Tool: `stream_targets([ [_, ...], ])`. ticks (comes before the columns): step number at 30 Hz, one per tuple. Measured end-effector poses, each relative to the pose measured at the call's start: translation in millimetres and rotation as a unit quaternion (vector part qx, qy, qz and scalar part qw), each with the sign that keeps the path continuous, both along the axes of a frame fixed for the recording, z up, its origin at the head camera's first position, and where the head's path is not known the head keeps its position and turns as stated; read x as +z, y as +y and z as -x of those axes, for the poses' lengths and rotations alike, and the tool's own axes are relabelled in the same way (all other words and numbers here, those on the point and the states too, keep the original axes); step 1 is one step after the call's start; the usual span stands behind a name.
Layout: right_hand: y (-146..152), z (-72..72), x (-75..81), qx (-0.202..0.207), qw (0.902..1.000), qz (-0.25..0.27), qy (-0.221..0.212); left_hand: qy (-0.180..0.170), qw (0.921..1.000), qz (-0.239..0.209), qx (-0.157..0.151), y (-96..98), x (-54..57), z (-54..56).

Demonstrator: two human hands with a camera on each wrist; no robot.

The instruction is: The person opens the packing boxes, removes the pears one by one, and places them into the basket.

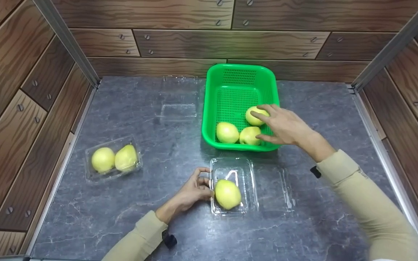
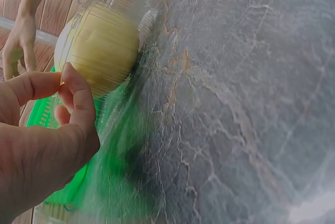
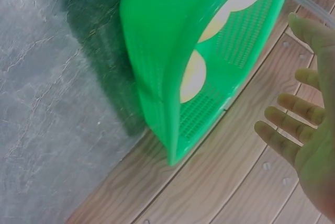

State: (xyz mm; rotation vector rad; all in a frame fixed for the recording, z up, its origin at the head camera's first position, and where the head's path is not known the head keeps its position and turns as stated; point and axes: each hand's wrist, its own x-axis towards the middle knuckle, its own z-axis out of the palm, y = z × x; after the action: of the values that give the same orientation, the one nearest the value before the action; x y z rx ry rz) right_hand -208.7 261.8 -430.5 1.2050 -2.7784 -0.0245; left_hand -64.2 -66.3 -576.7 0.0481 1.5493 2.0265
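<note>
My left hand (image 1: 193, 190) pinches the left edge of an open clear plastic clamshell container (image 1: 246, 173), thumb against the fingers. Inside the container lies one yellow-green pear (image 1: 228, 194); it also shows through the plastic in the left wrist view. The clamshell's lid (image 1: 274, 190) is folded out flat to the right. Over the right side of a green basket (image 1: 206, 112), my right hand (image 1: 283, 125) hovers with fingers spread and nothing held. Under its fingers are two pears, a rear one (image 1: 254, 118) and a front one (image 1: 249, 136); a third pear (image 1: 227, 133) sits at the front left corner.
A closed clear clamshell (image 1: 90, 174) with two pears stands at the left of the grey marbled tabletop (image 1: 165, 232). Another see-through container (image 1: 178, 110), opened out, lies left of the basket. Wood-patterned walls (image 1: 180, 43) enclose the back and sides.
</note>
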Motion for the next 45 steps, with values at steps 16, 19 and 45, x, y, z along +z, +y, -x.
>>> stream_targets([
  [16,-24,-44.6,-4.2,0.075,0.9971,0.015,0.000,-0.005,1.0000,0.005,0.000,-2.3,2.3,0.2],
  [19,-27,-52.5,-9.4,0.084,0.9963,0.018,0.000,-0.004,1.0000,0.005,-0.001,-2.4,2.2,0.1],
  [45,-46,-110.4,-59.5,0.160,0.9857,0.034,-0.038,-0.004,1.0000,-0.006,0.000,-0.5,1.4,-0.9],
])
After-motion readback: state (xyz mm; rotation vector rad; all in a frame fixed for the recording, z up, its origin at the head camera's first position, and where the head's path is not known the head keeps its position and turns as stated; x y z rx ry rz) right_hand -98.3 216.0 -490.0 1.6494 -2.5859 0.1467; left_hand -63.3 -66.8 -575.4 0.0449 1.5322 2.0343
